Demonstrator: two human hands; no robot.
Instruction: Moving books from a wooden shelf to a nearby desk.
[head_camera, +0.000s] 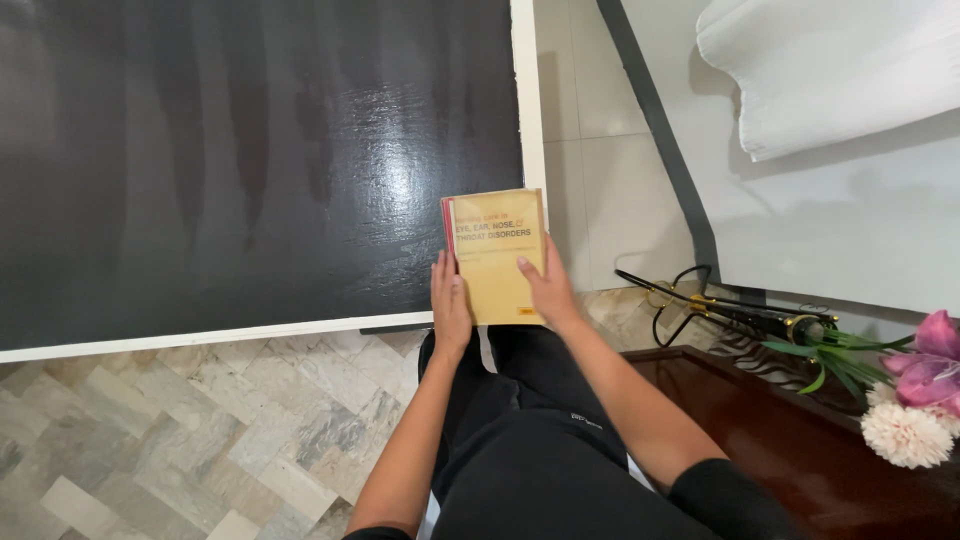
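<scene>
The book (497, 256) sits between the two hands, pinched at its lower end, with most of its yellow cover reaching up and away from the fingers toward the far side of the black worktop (250, 160). The left hand (450, 305) clasps the lower left edge, beside the red spine, fingers lying along that edge. The right hand (545, 285) clasps the lower right edge, thumb pressed flat on the cover. Both hands are closed on the book; neither is open or free.

The book's long axis runs away from the body, nearly in line with the forearms, tilted a little so its top leans to the right. Its front cover faces up at the camera, the top edge is the far edge and the bottom edge lies nearest the wrists. The spine lies on the left hand's side, the open page edge on the right hand's side.

Both hands are equally close, since both touch it. The right hand covers more of the face and sits slightly further up the book. The book hangs over the near right corner of the worktop, by its white edge (527, 100); whether it rests on the surface or is held just above cannot be told. Off to the right of the right hand, well apart, lie flowers (915, 400) on a dark wooden surface (760, 430).
</scene>
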